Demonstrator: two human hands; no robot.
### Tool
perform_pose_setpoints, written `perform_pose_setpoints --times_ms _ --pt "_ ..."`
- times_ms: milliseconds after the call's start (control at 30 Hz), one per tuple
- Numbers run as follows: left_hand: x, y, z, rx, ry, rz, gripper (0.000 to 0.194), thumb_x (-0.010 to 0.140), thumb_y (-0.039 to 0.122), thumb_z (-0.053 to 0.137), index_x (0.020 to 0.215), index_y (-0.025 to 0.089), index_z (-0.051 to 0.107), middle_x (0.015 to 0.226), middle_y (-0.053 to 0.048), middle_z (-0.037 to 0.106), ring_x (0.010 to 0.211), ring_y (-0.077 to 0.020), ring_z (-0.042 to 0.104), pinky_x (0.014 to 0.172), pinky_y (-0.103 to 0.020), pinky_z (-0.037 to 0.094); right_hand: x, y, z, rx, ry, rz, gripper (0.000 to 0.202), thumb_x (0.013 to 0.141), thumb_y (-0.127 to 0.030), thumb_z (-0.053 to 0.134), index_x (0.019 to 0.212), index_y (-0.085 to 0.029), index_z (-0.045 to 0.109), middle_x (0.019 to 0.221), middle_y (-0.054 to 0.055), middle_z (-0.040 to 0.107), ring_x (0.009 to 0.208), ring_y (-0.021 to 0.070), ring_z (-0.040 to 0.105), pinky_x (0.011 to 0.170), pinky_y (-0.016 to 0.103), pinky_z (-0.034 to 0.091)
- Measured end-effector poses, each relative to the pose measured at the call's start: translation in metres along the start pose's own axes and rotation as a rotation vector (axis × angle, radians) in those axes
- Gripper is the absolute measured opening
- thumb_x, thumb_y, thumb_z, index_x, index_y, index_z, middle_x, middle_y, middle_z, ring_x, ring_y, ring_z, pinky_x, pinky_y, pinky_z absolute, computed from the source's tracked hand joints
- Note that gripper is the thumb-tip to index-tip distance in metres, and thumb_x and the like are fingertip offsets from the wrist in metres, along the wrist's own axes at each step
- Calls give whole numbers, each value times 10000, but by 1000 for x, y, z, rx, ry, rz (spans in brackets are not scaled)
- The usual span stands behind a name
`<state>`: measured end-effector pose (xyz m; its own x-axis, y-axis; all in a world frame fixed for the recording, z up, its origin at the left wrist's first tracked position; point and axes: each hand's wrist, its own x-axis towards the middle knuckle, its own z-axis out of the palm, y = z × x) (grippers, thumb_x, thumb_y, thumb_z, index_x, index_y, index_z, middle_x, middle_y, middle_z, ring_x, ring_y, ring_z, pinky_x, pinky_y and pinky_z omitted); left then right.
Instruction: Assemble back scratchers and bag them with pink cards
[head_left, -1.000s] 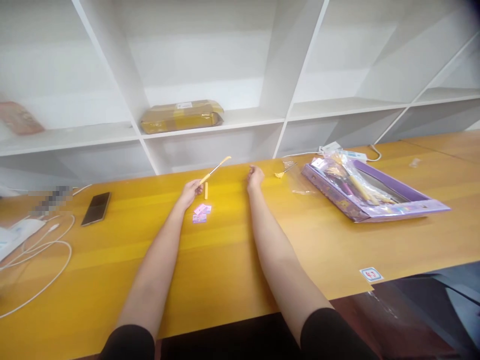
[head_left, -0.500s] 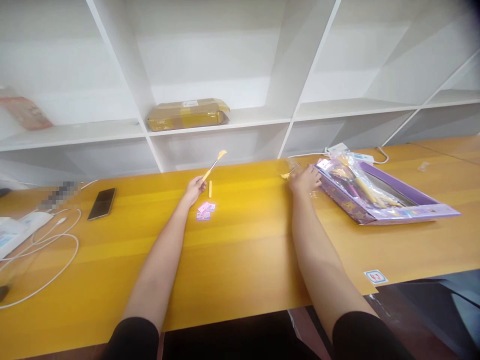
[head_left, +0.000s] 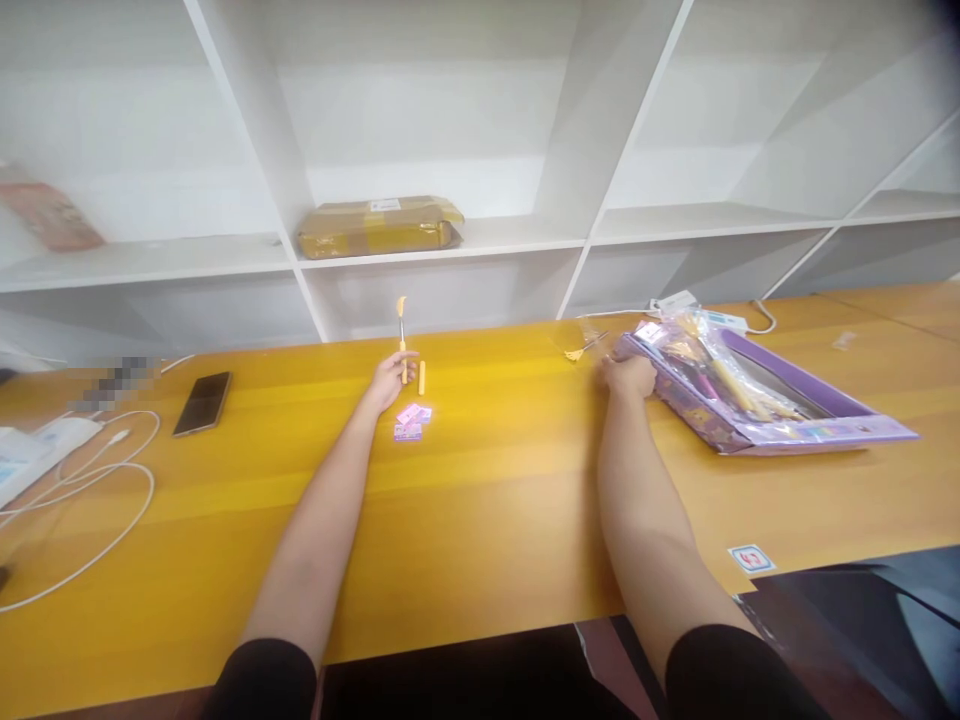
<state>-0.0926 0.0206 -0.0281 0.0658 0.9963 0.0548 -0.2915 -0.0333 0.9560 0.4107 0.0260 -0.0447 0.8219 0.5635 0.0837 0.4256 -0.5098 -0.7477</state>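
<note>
Holding a thin stick [head_left: 402, 332] nearly upright, the left hand [head_left: 390, 382] is near the back edge of the surface [head_left: 480, 520]. Its grip is closed around the stick's yellow handle, with the shiny rod and little yellow tip poking up out of the fingers. Just beside this hand lies a short yellow bar [head_left: 421, 378]. A few small pink and purple cards [head_left: 408, 432] lie closer to the front edge.

The right hand [head_left: 632, 376] is right by the left side of a purple box [head_left: 874, 424]. Its fingers are curled, but I cannot tell if its grip holds anything. Another stick with a yellow end [head_left: 575, 355] lies near it, by the back edge.

The held stick looks light and stiff. Its handle may be smooth and a bit slippery, and the tip could bend or break. The handle seems the best place to hold, since the rod looks very skinny.
</note>
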Motion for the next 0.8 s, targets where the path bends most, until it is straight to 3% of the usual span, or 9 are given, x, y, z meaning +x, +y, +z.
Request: perform_pose_setpoints --times_ms 133,200,267,333,400,533,633,700,800 --pt "1 -2 2 -21 5 19 287 703 33 590 876 128 798 792 -29 588 590 -80 491 576 -232 359 -2 -7 -8 67 118 -105 218 905 -217 708 1033 -107 846 1093 278 792 1096 419 758 1034 586 567" --pt "0 -2 4 -37 13 38 294 694 28 573 852 126 800 789 -22 564 565 -65 433 556 -232 323 -1 -19 -14 116 188 -239 259 953 -189 594 1063 -121 818 1107 233 797 1106 363 750 1067 544 551" --pt "0 0 8 -57 18 58 287 702 33 572 846 122 803 784 -21 550 559 -60 400 547 -237 304 -2 -37 -21 229 158 -341 261 961 -170 551 1074 -137 785 1111 185 797 1051 291 743 1041 472 560" --pt "-1 4 14 -76 15 77 261 723 47 588 845 122 806 772 -24 547 561 -63 389 542 -243 298 -9 -60 -31 445 -21 -383 184 946 -181 584 1023 -159 749 1067 144 795 874 219 710 893 391 584" --pt "-2 9 22 -85 1 86 215 745 69 621 836 119 809 762 -33 557 558 -66 378 533 -251 289 -23 -86 -41 734 -286 -430 79 916 -205 649 951 -179 715 1036 115 793 674 149 598 701 319 541" --pt "-8 26 44 -55 -114 43 116 828 203 761 804 105 819 794 -72 603 557 -63 357 501 -265 260 -77 -136 -62 1079 -690 -613 91 855 -244 780 898 -201 712 1074 70 802 546 73 432 543 246 408" --pt "-18 45 66 -33 -265 -6 359 888 446 849 849 90 832 828 -88 609 583 -65 370 502 -262 273 -129 -166 -72 1115 -857 -723 168 832 -300 860 903 -210 738 1006 47 795 546 70 471 535 234 418" --pt "-27 57 82 -45 -349 7 476 869 559 879 900 86 833 859 -91 618 607 -68 391 519 -258 295 -162 -180 -75 1090 -909 -793 197 846 -359 871 920 -216 757 1109 54 801 557 65 492 544 238 454" --pt "-40 68 104 -75 -413 68 486 807 560 941 896 101 808 853 -68 624 628 -71 419 560 -254 326 -199 -193 -74 1004 -983 -866 260 855 -441 873 911 -213 761 1324 79 769 605 70 544 580 260 515"
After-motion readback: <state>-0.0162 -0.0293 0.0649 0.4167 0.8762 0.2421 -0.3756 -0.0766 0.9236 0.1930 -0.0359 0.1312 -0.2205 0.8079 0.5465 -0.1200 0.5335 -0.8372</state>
